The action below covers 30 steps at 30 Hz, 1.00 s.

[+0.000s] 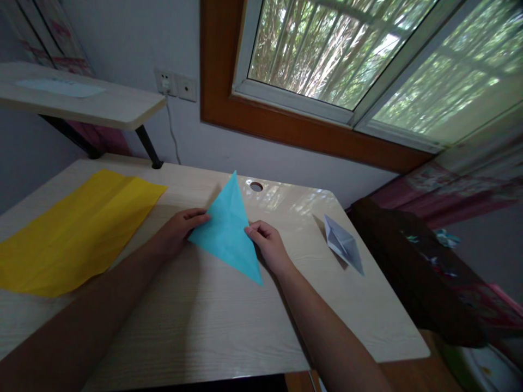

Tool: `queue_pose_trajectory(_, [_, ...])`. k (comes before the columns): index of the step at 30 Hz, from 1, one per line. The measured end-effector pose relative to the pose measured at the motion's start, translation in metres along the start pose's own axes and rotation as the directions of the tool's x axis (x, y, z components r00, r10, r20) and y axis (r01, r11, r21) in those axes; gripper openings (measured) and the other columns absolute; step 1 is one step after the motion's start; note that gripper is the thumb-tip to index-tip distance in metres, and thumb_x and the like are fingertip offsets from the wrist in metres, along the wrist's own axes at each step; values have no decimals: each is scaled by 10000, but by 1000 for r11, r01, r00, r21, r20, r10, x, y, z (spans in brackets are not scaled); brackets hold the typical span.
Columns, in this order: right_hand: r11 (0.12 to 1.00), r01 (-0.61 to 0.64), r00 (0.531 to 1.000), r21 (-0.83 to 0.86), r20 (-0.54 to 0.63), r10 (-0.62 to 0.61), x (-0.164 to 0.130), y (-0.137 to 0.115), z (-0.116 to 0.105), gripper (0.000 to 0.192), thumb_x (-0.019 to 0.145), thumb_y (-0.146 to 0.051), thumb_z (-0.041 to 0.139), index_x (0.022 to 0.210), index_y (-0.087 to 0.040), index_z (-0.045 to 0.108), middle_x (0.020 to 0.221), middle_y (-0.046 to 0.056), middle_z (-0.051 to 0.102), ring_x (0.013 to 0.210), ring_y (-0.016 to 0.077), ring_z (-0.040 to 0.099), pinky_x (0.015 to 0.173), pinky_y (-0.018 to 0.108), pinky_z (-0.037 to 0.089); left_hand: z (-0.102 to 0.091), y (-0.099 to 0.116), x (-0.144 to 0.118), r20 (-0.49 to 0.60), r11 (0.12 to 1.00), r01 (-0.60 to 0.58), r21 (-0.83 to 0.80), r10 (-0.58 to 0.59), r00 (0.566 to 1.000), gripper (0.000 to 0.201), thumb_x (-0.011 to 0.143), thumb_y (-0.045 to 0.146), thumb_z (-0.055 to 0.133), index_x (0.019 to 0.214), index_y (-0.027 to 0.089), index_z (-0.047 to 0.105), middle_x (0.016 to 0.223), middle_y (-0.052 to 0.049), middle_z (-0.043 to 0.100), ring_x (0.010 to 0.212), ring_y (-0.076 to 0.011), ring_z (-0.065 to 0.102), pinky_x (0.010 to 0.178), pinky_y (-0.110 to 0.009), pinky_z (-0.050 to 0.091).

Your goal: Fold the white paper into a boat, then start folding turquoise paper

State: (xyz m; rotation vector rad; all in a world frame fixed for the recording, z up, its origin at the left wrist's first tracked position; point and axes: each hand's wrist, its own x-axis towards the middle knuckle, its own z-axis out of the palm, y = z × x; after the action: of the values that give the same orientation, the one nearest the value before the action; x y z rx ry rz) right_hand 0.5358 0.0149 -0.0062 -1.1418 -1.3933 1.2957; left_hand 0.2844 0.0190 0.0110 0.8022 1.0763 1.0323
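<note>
- Your left hand (180,226) presses its fingertips on the left edge of the blue folded paper (229,228), fingers curled, not gripping.
- Your right hand (267,242) pinches the paper's right edge.
- The blue paper, a long kite shape, lies flat mid-tabletop (204,326).
- A yellow sheet (77,228) lies well to the left; a grey folded paper boat (343,242) sits to the right.

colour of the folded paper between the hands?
Light blue: the folded paper shows clearly in the head view.
</note>
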Motion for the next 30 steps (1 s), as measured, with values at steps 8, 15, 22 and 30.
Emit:
queue_pose_trajectory(8, [995, 18, 995, -98, 102, -8, -3, -3, 2, 284, 829, -481, 712, 778, -205, 667, 702, -22, 577, 656, 135, 485, 611, 265, 361, 1, -3, -4, 17, 987, 56, 148, -60, 998, 429, 646, 448, 849, 977, 184, 781, 922, -99, 786, 839, -304, 730, 738, -396, 585])
queue_pose_trajectory(15, [991, 17, 986, -133, 165, 5, -3, -3, 3, 302, 850, -507, 681, 807, -209, 658, 696, -24, 574, 634, 131, 483, 599, 259, 360, 2, -5, -1, -165, 987, -37, 155, 63, 984, 412, 672, 443, 825, 992, 189, 773, 957, -81, 789, 786, -266, 731, 669, -345, 585])
queue_pose_trajectory(22, [989, -73, 981, -128, 168, 94, -5, -3, 3, 340, 816, -543, 700, 797, -212, 629, 612, -52, 490, 542, 107, 394, 518, 246, 276, 4, 2, -4, -220, 997, -72, 8, 72, 973, 393, 673, 376, 827, 1006, 177, 760, 932, -88, 786, 744, -256, 739, 641, -349, 600])
queue_pose_trajectory(30, [997, -31, 993, -75, 108, 39, -2, -4, 1, 299, 786, -494, 741, 802, -208, 657, 644, -38, 555, 576, 116, 452, 543, 252, 322, -12, 9, 3, -376, 982, -173, 69, 187, 908, 350, 661, 400, 824, 935, 195, 754, 838, -39, 761, 669, -196, 682, 581, -280, 548])
